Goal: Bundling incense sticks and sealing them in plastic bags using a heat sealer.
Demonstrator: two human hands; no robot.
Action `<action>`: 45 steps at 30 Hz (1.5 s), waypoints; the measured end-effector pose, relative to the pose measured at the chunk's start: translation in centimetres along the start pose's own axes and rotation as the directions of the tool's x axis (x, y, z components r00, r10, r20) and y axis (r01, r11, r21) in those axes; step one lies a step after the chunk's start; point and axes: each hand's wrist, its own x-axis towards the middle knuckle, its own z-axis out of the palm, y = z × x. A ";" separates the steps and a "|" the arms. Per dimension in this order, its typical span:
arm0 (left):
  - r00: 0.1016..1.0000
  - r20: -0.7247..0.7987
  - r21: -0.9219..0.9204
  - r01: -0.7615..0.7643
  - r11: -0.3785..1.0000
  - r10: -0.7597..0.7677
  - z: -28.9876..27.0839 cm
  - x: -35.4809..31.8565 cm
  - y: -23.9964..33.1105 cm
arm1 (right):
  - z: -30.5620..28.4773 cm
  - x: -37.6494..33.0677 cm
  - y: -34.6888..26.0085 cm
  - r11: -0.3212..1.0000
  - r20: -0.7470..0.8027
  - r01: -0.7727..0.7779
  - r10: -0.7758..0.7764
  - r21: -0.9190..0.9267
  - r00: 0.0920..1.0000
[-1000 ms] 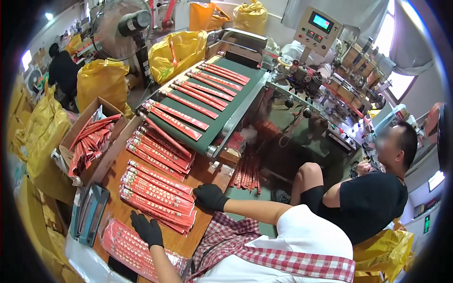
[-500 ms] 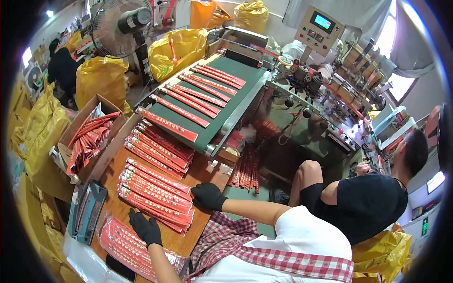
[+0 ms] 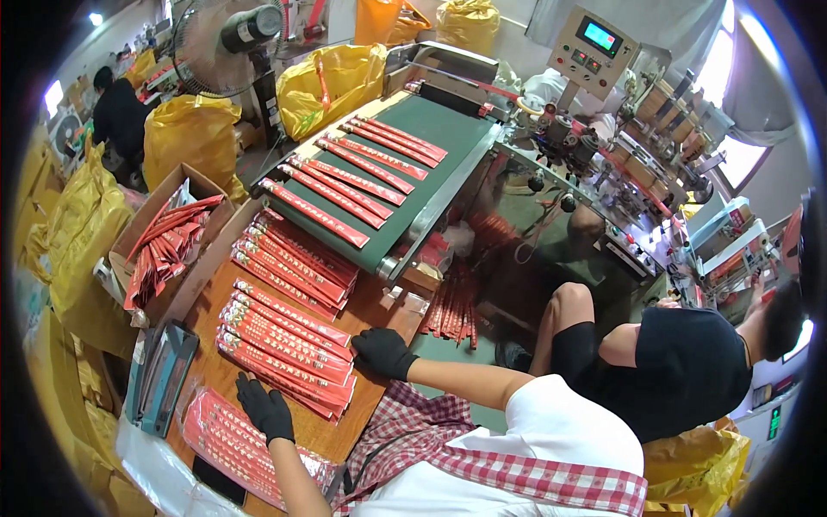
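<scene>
A fanned row of long, narrow red packets (image 3: 284, 340) with printed faces lies on the wooden table (image 3: 226, 291) in front of me. My left hand (image 3: 265, 409), in a black glove, rests with fingers stretched out beside the row's near left edge and holds nothing. At the right ends of the packets is my right hand (image 3: 385, 354), also black-gloved; its fingers look curled in against the ends, and their tips are partly hidden. Farther back, a second overlapping pile of red packets (image 3: 295, 263) sits below the end of the green conveyor belt (image 3: 413, 181), which carries several more.
Clear-wrapped red packets (image 3: 228, 439) and a dark phone (image 3: 218, 480) lie near left, by a grey-teal tool (image 3: 161, 379). A cardboard box (image 3: 129, 233) of loose packets stands beyond. A seated co-worker (image 3: 689, 370) is at right near machinery; a fan (image 3: 228, 43) stands at back left.
Packets on the belt have advanced toward me, and the front one has left the belt's end. My hands have barely moved. The co-worker's head has shifted right, with a hand raised.
</scene>
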 end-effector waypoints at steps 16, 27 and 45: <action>0.986 0.126 -0.027 0.116 0.993 -0.112 -1.6 0.8 2.0 | -18.3 24.5 20.6 0.768 -0.373 -0.533 0.406 -0.355 0.834; 0.889 -0.015 -0.327 0.428 0.843 -0.457 0.5 5.2 5.8 | -10.0 19.4 2.1 0.943 0.010 0.182 -0.187 -0.278 0.982; 0.786 0.479 -0.876 0.404 -0.262 -0.390 -2.7 11.6 3.6 | 3.7 16.4 -9.5 0.549 0.442 -0.337 -0.068 0.765 0.894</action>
